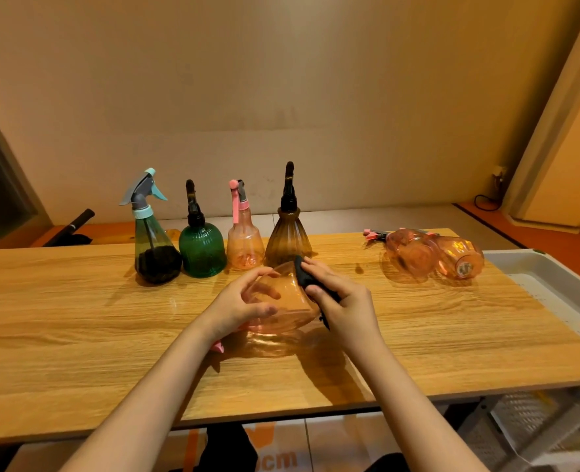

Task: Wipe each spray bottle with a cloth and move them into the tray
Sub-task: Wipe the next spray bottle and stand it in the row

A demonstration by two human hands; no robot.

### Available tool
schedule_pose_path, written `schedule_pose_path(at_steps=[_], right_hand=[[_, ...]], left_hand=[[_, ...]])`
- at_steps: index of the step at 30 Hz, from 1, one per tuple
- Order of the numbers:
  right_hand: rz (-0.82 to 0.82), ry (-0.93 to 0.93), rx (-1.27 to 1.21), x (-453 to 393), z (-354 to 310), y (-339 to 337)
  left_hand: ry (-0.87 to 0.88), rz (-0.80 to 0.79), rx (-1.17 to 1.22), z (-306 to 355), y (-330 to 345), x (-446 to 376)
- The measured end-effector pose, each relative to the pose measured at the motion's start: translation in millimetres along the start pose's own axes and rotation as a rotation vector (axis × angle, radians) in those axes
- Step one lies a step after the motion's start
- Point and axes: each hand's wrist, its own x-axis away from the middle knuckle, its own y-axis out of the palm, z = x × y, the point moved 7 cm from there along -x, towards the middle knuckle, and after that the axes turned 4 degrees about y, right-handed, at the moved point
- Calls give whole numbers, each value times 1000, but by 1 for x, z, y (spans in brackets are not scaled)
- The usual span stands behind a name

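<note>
The left hand [239,306] curls its grip round the tilted orange bottle [281,301] while the right hand [341,301] pinches a black cloth [307,277] against it.

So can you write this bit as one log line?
left hand: holds orange bottle | right hand: wipes it with black cloth | tray: no bottles visible

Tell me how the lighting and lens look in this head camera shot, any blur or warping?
Head view: dim, warm orange light; soft shadows fall toward the camera under the held bottle and the forearms; the wide lens bows the table edge and tilts the walls; the left hand fingers are slightly motion-blurred; the tray is cut off at right.
</note>
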Motion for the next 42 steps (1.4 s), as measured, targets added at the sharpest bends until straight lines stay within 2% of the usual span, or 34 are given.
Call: schedule_pose_path(at_steps=[4,9,15,18,20,23,25,30,33,38,40,42], right_hand=[[57,-25,-49,21,11,-6],[130,184,-156,15,37,-12],[61,-54,31,0,-6,-1],[103,-166,79,19,-3,-3],[130,-118,57,23,8,-8],[125,53,0,11,23,-11],[108,86,-3,0,19,-10],[50,-102,87,5,-10,-4],[98,-165,91,26,-2,-8],[130,121,-77,14,31,-14],[115,122,-80,6,24,-10],[87,44,-32,4,8,-6]], left_hand=[[-4,3,4,-2,-2,-2],[-22,-15,-15,-5,2,-4],[-15,-10,28,1,0,0],[-8,-8,26,1,-2,0],[-14,-18,15,0,-1,0],[-21,-25,8,-4,1,-1],[-24,-42,-12,-6,5,0],[-21,-21,-2,-4,2,0],[-22,-26,-17,-3,1,0],[-33,-41,-38,-6,6,1],[-31,-42,-28,-5,7,2],[-33,-42,-26,-3,7,2]])
